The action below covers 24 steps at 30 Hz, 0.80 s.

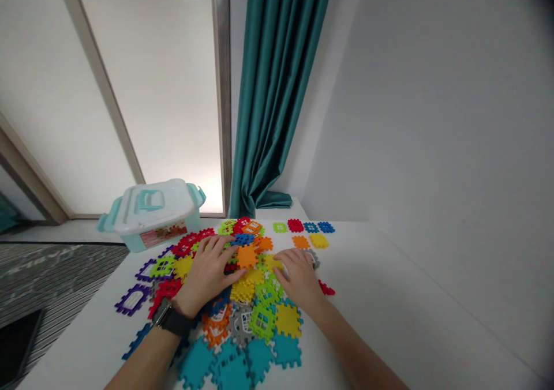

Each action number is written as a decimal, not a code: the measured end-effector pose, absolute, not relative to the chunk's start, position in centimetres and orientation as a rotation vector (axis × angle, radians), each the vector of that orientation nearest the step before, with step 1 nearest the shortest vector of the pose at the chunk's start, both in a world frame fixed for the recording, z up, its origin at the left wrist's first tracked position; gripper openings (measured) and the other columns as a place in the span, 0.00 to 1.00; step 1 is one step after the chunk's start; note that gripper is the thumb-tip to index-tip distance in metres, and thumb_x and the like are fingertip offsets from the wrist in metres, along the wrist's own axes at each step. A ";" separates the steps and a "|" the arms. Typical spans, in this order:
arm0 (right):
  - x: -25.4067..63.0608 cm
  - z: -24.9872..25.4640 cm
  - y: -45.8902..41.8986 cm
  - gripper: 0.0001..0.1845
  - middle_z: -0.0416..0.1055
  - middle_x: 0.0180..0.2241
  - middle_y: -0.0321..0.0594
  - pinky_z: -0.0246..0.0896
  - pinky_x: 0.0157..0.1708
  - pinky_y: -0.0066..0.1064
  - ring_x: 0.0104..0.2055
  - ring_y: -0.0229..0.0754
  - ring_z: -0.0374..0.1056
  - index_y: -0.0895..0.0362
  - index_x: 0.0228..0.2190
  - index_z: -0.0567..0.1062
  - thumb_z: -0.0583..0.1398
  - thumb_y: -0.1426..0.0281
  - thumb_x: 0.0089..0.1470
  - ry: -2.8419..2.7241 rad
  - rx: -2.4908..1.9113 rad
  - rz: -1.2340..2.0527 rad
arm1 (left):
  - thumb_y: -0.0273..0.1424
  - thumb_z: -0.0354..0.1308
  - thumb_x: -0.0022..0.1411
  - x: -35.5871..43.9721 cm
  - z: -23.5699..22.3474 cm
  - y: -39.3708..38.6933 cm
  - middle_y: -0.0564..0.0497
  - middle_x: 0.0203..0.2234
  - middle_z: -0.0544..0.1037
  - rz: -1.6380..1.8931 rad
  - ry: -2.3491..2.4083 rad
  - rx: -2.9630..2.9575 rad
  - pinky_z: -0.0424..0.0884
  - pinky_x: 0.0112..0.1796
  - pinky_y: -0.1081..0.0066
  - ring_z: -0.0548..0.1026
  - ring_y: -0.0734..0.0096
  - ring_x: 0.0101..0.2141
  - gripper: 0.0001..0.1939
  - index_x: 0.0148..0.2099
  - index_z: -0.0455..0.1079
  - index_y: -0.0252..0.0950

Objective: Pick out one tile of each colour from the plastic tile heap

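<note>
A pile of colourful notched plastic building tiles is spread over a white table. My left hand (pixel 210 272), wearing a black smartwatch (pixel 171 318), rests on the pile with its fingers apart. Its fingertips are close to a blue tile (pixel 243 239) and an orange tile (pixel 247 257). On the pile's right side, my right hand (pixel 298 274) has bent fingers, the thumb a little apart, its tips at a yellow tile (pixel 269 262). A grey tile (pixel 312 257) lies partly behind that hand. Green window tiles (pixel 262 321) and yellow tiles (pixel 242 289) lie between my hands.
Separate small tiles lie at the back right, among them a red tile (pixel 295 225) and a yellow tile (pixel 319 240). Teal tiles (pixel 231 370) cover the near edge of the pile. A lidded plastic box (pixel 151 211) stands back left. A green curtain (pixel 277 90) hangs behind the table (pixel 367 321).
</note>
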State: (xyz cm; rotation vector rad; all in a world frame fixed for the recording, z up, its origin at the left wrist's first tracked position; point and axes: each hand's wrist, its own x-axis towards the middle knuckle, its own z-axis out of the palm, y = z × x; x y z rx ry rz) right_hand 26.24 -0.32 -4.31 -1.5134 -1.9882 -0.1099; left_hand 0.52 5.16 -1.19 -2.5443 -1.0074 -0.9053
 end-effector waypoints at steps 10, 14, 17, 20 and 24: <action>25.0 -4.4 -0.2 0.13 0.77 0.41 0.46 0.53 0.53 0.50 0.50 0.57 0.67 0.54 0.42 0.75 0.65 0.62 0.57 -2.082 -1.814 -0.307 | 0.43 0.64 0.62 0.6 -1.4 5.3 0.42 0.51 0.76 -0.913 -1.063 -2.546 0.66 0.53 0.47 0.71 0.48 0.51 0.18 0.48 0.74 0.38; 24.8 -4.2 -0.1 0.12 0.77 0.40 0.44 0.54 0.52 0.49 0.49 0.56 0.68 0.54 0.41 0.73 0.66 0.66 0.55 -2.001 -1.847 -0.208 | 0.44 0.63 0.63 0.5 -1.3 5.3 0.42 0.50 0.76 -0.930 -1.067 -2.551 0.66 0.52 0.47 0.72 0.48 0.51 0.17 0.48 0.75 0.38; 24.5 -3.6 -0.3 0.14 0.76 0.43 0.43 0.56 0.51 0.46 0.50 0.55 0.67 0.54 0.42 0.72 0.67 0.69 0.54 -1.946 -1.767 -0.067 | 0.43 0.63 0.63 0.2 -1.3 5.5 0.42 0.50 0.76 -0.955 -1.083 -2.534 0.67 0.52 0.47 0.72 0.48 0.51 0.17 0.48 0.74 0.38; 23.8 -2.9 -1.1 0.15 0.75 0.46 0.41 0.58 0.52 0.42 0.51 0.51 0.67 0.53 0.42 0.72 0.68 0.72 0.53 -1.996 -1.573 0.131 | 0.43 0.63 0.63 -0.1 -1.1 5.6 0.42 0.50 0.76 -0.990 -1.114 -2.499 0.67 0.50 0.48 0.73 0.48 0.50 0.17 0.48 0.74 0.38; 22.3 -2.2 -2.4 0.16 0.74 0.48 0.38 0.57 0.55 0.42 0.55 0.49 0.65 0.51 0.42 0.72 0.69 0.72 0.53 -2.137 -1.382 0.297 | 0.42 0.63 0.63 -0.2 -0.9 5.6 0.42 0.49 0.76 -1.033 -1.148 -2.473 0.68 0.50 0.49 0.73 0.49 0.49 0.16 0.48 0.74 0.37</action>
